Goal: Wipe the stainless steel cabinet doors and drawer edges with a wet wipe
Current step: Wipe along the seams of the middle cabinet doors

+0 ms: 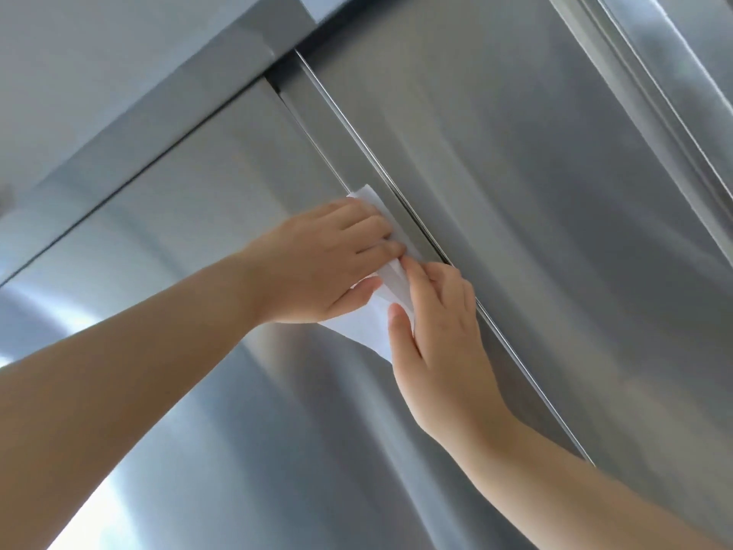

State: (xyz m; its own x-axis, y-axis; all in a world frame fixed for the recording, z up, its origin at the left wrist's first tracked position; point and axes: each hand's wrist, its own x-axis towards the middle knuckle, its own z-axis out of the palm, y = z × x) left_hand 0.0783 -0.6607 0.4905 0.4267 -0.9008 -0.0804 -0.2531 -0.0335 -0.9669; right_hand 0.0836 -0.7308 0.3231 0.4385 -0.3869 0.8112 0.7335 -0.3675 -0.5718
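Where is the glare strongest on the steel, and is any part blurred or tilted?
Head view: glare is strongest low on the left door; the door seam runs diagonally, so the frame is tilted; the wet wipe looks sharp.

Two bare hands in shot, a left hand (317, 264) and a right hand (440, 351), and just one white wet wipe (369, 327) between them. Steel doors, I count two big ones, the left door (198, 391) and the right door (535, 192), with one seam (367, 152) between. Add one frame strip (178, 105) across the top and a sliver of a third panel (682, 53) far right.
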